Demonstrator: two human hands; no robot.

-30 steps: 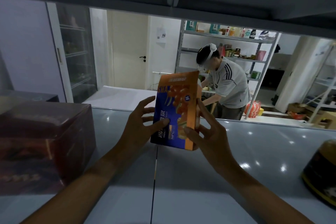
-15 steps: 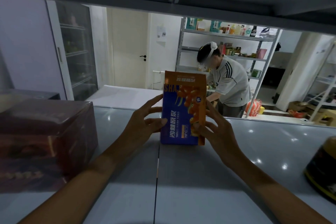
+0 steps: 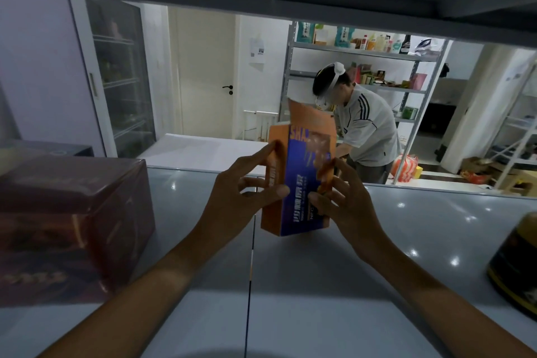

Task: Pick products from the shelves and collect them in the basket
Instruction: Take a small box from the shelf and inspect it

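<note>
Both hands are holding an orange and blue carton (image 3: 302,183) upright over the grey shelf (image 3: 319,285), near its middle. The left hand (image 3: 241,197) is gripping the carton's orange side, thumb pressing on the blue front and fingers curling around the near edge. The right hand (image 3: 345,200) is gripping the opposite side, thumb lying on the front and fingers wrapping behind. The carton's top flap is standing open, tilting back. Its lower corner is sitting just above or on the shelf; the blur is making it hard to tell which.

A dark red wrapped box (image 3: 69,221) is resting on the shelf at the left, well apart from the carton. A dark round container with a yellow band (image 3: 514,264) is sitting at the right edge. Beyond the shelf, another person in a grey striped shirt (image 3: 366,131) is bending beside a metal rack (image 3: 363,52) that is carrying bottles and packets.
</note>
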